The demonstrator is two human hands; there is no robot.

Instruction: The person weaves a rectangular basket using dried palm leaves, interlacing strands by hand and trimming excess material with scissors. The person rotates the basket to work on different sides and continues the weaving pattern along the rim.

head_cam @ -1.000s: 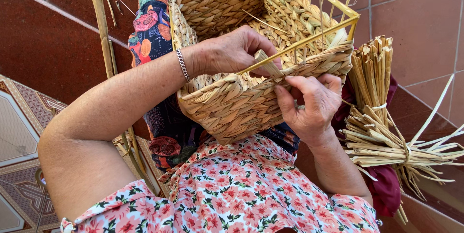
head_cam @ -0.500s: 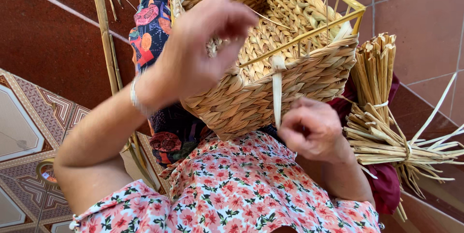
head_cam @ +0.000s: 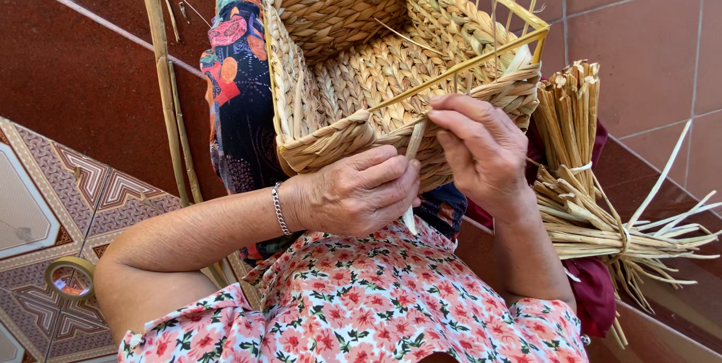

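Note:
A square woven straw basket (head_cam: 353, 69) with a yellow frame rests on my lap, its opening facing up toward me. My left hand (head_cam: 357, 194) grips the near wall of the basket from below. My right hand (head_cam: 477, 148) pinches a flat straw strand (head_cam: 412, 156) that hangs down over the basket's near rim. A silver bracelet circles my left wrist.
A tied bundle of dry straw (head_cam: 594, 190) lies to the right on a dark red cloth. Long reed stalks (head_cam: 169, 100) lean on the red tile step at left. A roll of tape (head_cam: 69, 276) lies on the patterned floor at lower left.
My left hand has come down from the basket's top and now holds its near wall. The basket has tipped so its inside shows more. My right hand rose to the rim strand.

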